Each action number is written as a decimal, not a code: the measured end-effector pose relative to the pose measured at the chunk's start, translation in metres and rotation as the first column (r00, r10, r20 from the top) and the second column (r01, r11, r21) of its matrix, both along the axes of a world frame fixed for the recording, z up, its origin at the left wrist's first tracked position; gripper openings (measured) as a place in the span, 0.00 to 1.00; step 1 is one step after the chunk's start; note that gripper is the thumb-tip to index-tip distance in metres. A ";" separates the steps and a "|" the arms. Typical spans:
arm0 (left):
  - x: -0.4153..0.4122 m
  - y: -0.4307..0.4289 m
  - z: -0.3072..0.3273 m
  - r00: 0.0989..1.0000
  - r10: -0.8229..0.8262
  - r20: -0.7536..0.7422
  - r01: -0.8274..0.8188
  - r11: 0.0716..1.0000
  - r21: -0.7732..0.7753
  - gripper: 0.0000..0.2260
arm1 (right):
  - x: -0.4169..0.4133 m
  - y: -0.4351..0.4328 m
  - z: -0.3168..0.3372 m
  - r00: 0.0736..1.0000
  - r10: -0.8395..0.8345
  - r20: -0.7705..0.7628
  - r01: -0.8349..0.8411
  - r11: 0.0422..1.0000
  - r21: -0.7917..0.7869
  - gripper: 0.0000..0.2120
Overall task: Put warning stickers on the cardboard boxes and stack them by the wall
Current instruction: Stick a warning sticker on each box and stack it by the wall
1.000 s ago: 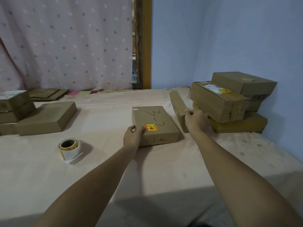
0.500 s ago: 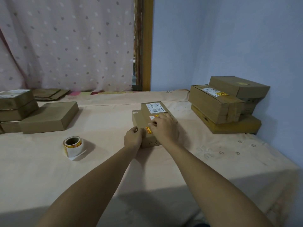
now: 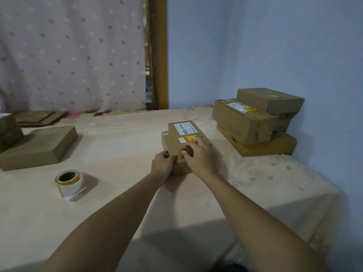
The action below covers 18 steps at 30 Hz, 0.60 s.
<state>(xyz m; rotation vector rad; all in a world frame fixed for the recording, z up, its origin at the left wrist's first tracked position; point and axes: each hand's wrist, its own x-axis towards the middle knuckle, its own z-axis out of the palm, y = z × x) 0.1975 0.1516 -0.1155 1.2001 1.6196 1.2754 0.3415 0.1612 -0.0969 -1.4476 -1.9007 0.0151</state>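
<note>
Two brown cardboard boxes lie stacked mid-table. The upper box is narrow and carries a white shipping label and a yellow-red warning sticker. It rests on a wider flat lower box. My right hand lies over the near end of the upper box, with the thumb curled against its front face. My left hand grips the near left corner of the lower box. A roll of warning stickers stands to the left of my arms.
A stack of several boxes sits against the blue wall at the right. A flat box and another box lie at the left, with flattened cardboard behind them. A dotted curtain hangs at the back.
My right hand took the narrow box from beside the wall stack and laid it on the flat marked box. My left hand stayed at that box's near left corner.
</note>
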 end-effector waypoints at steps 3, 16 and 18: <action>0.025 0.007 0.000 0.999 -0.014 -0.036 0.014 1.000 0.015 0.11 | 0.018 0.001 0.002 0.999 -0.034 0.021 0.034 0.999 -0.023 0.15; 0.114 0.047 -0.001 1.000 -0.017 -0.006 0.017 0.999 0.044 0.18 | 0.089 0.027 0.008 0.984 -0.177 -0.018 0.176 0.983 -0.053 0.16; 0.120 0.051 -0.002 1.000 -0.012 -0.020 0.013 0.999 0.047 0.19 | 0.093 0.030 0.005 0.983 -0.179 -0.026 0.178 0.983 -0.050 0.17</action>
